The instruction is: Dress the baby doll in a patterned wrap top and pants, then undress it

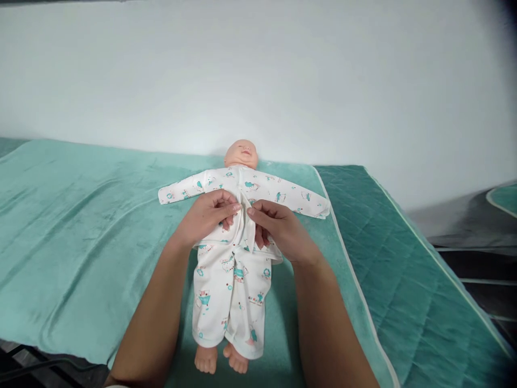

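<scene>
A baby doll [242, 153] lies on its back, head toward the wall, bare feet toward me. It wears a white printed shirt [222, 180] with sleeves spread wide and matching printed trousers [216, 293]. Over the doll's belly the shirt front is parted and its edges are lifted. My left hand [216, 211] pinches the edge on the left between thumb and fingers. Opposite it, my right hand [274, 221] pinches the edge on the right. A narrow gap of cloth lies between the two hands. Any fastener under my fingertips is hidden.
Beneath the doll is a light green blanket [81, 226], wrinkled at the left. A darker quilted green pad [388, 258] extends out to the right. Behind the bed rises a white wall [258, 75]. Dark metal bars [476, 280] show beyond the right edge.
</scene>
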`<state>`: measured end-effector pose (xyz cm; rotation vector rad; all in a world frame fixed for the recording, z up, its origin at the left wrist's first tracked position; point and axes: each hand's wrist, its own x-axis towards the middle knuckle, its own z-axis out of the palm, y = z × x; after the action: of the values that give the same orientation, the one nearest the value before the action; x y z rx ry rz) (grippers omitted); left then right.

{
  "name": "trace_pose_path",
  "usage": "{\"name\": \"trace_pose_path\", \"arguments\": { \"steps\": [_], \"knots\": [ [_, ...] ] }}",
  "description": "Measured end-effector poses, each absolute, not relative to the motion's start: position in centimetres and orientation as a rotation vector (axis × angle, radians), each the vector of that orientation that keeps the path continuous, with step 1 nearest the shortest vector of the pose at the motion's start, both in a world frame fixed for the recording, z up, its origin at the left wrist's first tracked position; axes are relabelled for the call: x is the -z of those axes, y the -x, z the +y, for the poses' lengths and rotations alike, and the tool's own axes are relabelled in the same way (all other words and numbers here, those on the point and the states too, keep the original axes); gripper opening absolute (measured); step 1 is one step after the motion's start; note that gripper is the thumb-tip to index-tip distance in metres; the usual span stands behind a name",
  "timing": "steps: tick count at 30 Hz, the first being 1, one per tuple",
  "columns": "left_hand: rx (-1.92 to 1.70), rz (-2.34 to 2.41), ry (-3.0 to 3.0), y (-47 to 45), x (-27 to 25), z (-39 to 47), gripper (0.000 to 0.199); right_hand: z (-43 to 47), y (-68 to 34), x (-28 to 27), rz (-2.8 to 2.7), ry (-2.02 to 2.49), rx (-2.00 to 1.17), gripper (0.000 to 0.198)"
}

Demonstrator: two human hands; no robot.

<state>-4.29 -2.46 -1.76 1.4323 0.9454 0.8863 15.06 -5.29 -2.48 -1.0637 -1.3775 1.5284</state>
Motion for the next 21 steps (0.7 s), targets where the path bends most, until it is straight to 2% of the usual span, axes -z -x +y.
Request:
{"name": "trace_pose_path", "arguments": {
  "steps": [5, 21],
  "knots": [
    [-0.886, 0.933, -1.415, 4.3, 1.7, -2.4, 0.029, -5.7, -13.2, 2.2, -1.199, 0.970, -1.439, 0.032],
    [-0.883, 0.811, -1.389, 5.2, 2.3, -2.0, 0.020, -5.5, -13.0, 2.3, -1.338, 1.162, -1.357, 0.041]
  ]
}}
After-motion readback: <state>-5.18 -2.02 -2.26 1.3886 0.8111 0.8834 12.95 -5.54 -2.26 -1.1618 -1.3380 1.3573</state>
